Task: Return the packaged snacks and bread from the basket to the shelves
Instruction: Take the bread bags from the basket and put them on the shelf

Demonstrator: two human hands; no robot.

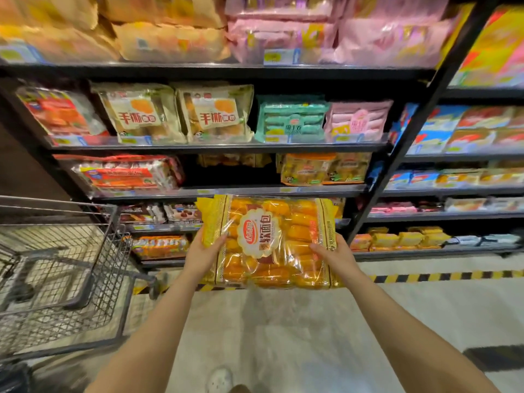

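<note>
Both hands clasp a flat, crinkly clear-plastic bread bag (272, 242) by its side edges: left hand (208, 251) and right hand (331, 252), fingers curled around the yellow borders. Just beyond the grip run dark metal shelves (226, 191); left of it stands a wire-mesh cart (65, 268).

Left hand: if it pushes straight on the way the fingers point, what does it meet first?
Likely the shelf edge under the chocolate snack packs. The left hand grips the yellow bread bag. Depth unclear.
</note>
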